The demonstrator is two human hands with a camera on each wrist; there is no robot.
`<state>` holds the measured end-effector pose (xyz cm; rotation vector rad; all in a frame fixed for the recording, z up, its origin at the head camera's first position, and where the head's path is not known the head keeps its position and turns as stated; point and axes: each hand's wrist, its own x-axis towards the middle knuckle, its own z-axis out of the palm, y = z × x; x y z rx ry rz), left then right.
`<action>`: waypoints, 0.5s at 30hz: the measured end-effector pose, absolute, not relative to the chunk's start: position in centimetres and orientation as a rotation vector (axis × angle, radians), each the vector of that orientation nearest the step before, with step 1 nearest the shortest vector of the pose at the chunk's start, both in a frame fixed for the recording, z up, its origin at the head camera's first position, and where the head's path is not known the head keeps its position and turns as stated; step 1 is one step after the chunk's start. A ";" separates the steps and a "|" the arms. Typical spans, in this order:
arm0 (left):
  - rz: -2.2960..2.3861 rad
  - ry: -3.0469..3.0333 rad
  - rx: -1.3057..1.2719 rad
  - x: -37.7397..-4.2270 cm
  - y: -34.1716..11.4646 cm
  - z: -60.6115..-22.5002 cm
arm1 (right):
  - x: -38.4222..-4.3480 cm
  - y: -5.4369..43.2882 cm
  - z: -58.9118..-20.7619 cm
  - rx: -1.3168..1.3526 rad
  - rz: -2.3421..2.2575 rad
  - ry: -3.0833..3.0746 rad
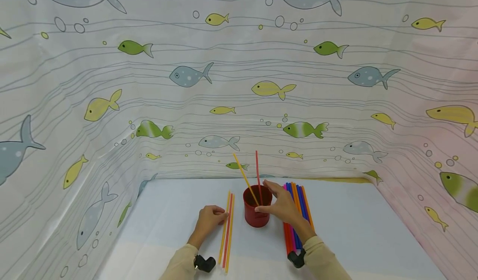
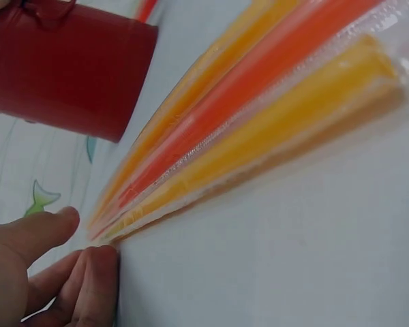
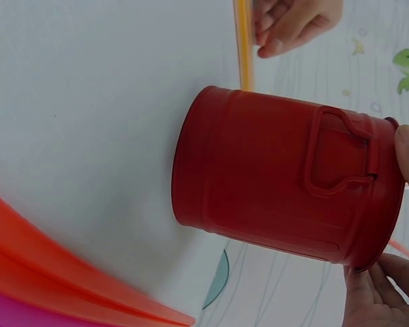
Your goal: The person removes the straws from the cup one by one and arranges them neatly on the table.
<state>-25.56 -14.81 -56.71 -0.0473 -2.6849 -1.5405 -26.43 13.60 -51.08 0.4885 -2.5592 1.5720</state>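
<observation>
A small red metal pail (image 3: 259, 177) with a wire side handle stands upright near the middle of the table. Leaning inside it are a thin yellow stick (image 1: 242, 172) and a thin red stick (image 1: 257, 164). My right hand (image 1: 285, 207) grips the pail's rim, thumb on the near side and fingers across the far side. To the left lie three thin sticks, two yellow and one red (image 2: 211, 116), apparently in clear wrapping. My left hand (image 1: 212, 220) is beside them, fingertips at the left yellow stick, thumb and fingers apart; whether they touch it I cannot tell.
Right of the pail lies a bundle of thicker red, pink, blue and orange sticks (image 1: 298, 197), partly under my right hand and wrist. The white table (image 1: 354, 230) is walled on three sides by fish-patterned cloth (image 1: 246, 126).
</observation>
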 end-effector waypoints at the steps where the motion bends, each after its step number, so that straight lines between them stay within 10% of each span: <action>1: -1.533 -2.684 -0.053 -25.6 -14.8 -56.7 | -26.4 13.6 -51.1 0.488 1.574 -2.558; 15: -1.618 -2.530 -0.071 -27.1 -14.1 -54.9 | -26.4 13.5 -51.1 0.498 1.575 -2.554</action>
